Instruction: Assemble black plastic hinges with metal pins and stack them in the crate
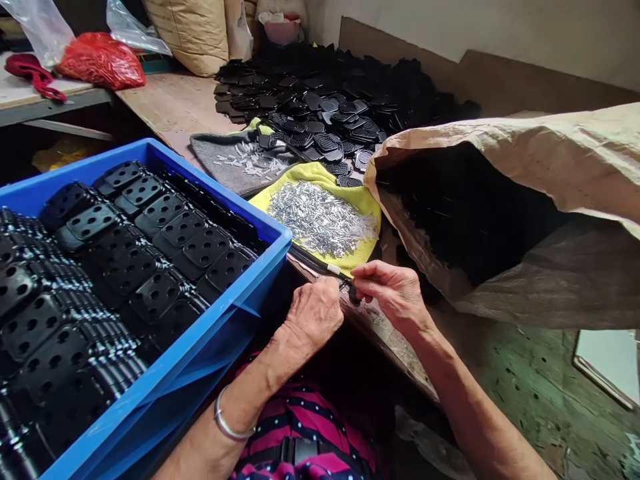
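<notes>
Item: small black part, one, pinched between thumb and fingertips of the right hand, directly beside the left knuckles. Left hand: fingers curled closed, their tips turned toward that part; whether they grip anything cannot be told. Just beyond both sets of fingers: yellow cloth, bearing a heap of short silvery pins. Farther past the fingers, to the left: grey cloth with scattered pale, short pieces. Farthest ahead of the fingers: large loose pile of black pads, some with ridged faces. Left of the left fingers: blue crate, packed with rows of black plates pierced by round holes, pins showing along their edges. Right of the right fingers: brown paper sack, mouth gaping toward them, interior dark. Behind the left fingers, at the wrist: one silvery bangle.
</notes>
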The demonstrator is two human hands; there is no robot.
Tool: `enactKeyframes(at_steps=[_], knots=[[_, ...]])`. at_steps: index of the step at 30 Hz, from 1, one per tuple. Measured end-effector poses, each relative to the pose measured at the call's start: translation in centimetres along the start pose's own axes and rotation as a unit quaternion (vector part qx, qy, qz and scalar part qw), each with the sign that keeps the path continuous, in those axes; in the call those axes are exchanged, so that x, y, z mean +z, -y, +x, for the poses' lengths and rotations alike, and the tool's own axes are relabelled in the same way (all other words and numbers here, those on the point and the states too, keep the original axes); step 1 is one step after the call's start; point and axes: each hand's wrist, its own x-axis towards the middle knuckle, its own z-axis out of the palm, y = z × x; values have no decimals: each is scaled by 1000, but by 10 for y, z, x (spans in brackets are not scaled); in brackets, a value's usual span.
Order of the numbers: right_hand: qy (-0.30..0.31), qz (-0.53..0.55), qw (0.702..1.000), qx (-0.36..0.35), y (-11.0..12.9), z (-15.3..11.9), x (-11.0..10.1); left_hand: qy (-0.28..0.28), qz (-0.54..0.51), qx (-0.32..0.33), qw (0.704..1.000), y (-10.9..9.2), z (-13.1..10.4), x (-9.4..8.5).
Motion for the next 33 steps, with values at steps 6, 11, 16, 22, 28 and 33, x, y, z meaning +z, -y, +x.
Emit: enactKeyframes(at_steps=[6, 11, 16, 22, 28, 33], knots=[[-13, -128, 988, -80, -8, -1, 2, -20, 3, 10, 1000, 0, -1, 5], [7, -354, 915, -194, 3, -1, -1, -24, -5, 11, 1000, -1, 0, 8], [164, -591, 730, -300, 39, -1, 5, -10, -36, -5, 999, -5, 3, 8], [233, -668, 590, -390, 51, -1, 11, 0, -61, 17, 998, -3, 7, 9], [64, -551, 663, -503, -3, -13, 7, -32, -72, 26, 997, 1, 4, 10], [-41, -389, 870, -301, -13, 8, 3, -81, -190, 0, 978, 14, 3, 16]])
